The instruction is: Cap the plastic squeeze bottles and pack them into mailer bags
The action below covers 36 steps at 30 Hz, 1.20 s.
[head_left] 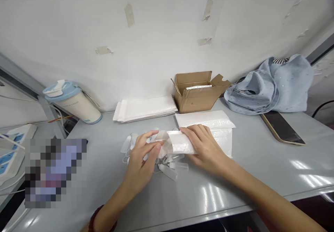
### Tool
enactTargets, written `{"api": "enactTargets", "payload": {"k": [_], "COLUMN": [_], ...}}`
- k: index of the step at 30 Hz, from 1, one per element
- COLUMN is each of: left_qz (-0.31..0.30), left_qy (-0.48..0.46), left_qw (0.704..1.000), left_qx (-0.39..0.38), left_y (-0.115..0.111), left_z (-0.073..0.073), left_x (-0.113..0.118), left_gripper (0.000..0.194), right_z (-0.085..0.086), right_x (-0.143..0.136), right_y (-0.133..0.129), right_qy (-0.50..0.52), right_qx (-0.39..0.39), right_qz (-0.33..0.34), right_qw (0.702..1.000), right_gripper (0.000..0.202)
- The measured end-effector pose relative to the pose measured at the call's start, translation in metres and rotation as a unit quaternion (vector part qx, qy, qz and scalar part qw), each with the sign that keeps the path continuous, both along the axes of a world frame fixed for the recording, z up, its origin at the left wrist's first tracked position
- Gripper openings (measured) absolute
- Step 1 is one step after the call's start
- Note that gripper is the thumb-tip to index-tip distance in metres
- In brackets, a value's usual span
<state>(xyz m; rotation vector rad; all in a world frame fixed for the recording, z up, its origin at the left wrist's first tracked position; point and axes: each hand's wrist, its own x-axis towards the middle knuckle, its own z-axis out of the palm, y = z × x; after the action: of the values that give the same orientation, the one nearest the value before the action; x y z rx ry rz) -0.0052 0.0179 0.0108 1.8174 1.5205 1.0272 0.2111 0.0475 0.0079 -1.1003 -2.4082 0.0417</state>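
My right hand (206, 146) grips a narrow white bubble mailer (180, 142), thumb beneath and fingers over its top. At the mailer's left end, my left hand (143, 155) closes thumb and fingertips on a clear, rounded piece of thin plastic (163, 143); its exact kind cannot be made out. Below and behind the fingers lies a loose pile of small translucent plastic bottles (168, 172) with thin white loops, partly hidden by the left hand. More white bubble mailers (221, 140) lie beneath and beyond my right hand.
A stack of white mailers (146, 108) lies against the wall beside an open cardboard box (198, 100). A tumbler (75, 101) stands at left, near a power strip (13, 155). On the right are a blue fabric bag (292, 86) and a phone (283, 128). The grey table's front edge (193, 218) is near me.
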Motion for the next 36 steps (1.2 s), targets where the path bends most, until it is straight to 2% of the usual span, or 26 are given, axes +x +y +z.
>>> {"api": "enactTargets", "payload": {"k": [3,7,10,14,17,19,22,26,29,33,36], "left_qz": [-0.054,-0.127,-0.133,-0.144,-0.183,-0.189,-0.130,-0.034,0.023,0.077,0.079], "left_qy": [-0.050,-0.041,0.027,0.110,0.116,0.074,-0.037,-0.105,-0.124,-0.144,-0.164], "left_qw": [0.996,0.991,0.991,0.982,0.974,0.975,0.988,0.993,0.988,0.981,0.978], "left_qx": [-0.045,-0.005,0.022,0.058,0.072,0.086,0.076,-0.050,-0.092,-0.102,-0.098], "left_y": [0.000,-0.003,-0.007,-0.012,-0.011,-0.009,-0.005,-0.003,-0.004,-0.005,-0.005], "left_z": [0.002,0.004,0.000,-0.003,-0.001,0.002,0.004,0.006,0.008,0.009,0.008], "left_x": [0.001,0.001,0.001,0.003,0.003,0.002,-0.003,-0.008,-0.005,0.001,0.001], "left_gripper": [0.034,0.037,0.038,0.049,0.051,0.042,0.024,0.021,0.024,0.026,0.028], "right_z": [0.000,0.000,-0.001,-0.003,-0.001,0.002,0.009,0.014,0.011,0.002,0.000], "right_x": [-0.003,-0.005,-0.007,-0.009,-0.009,-0.007,-0.002,0.004,0.004,-0.004,-0.008], "right_y": [-0.002,-0.004,-0.005,-0.007,-0.007,-0.006,-0.005,-0.003,-0.003,-0.007,-0.010], "right_qy": [0.005,0.012,0.012,0.005,0.004,0.004,0.002,-0.021,-0.043,-0.068,-0.092], "right_qx": [0.000,0.005,0.019,0.026,0.018,0.006,-0.010,-0.008,0.063,0.191,0.215], "right_qz": [0.004,0.014,0.027,0.040,0.046,0.050,0.056,0.047,0.032,0.011,0.030], "right_qw": [1.000,1.000,0.999,0.999,0.999,0.999,0.998,0.999,0.997,0.979,0.972], "right_gripper": [0.050,0.049,0.046,0.047,0.050,0.051,0.055,0.067,0.068,0.045,0.039]}}
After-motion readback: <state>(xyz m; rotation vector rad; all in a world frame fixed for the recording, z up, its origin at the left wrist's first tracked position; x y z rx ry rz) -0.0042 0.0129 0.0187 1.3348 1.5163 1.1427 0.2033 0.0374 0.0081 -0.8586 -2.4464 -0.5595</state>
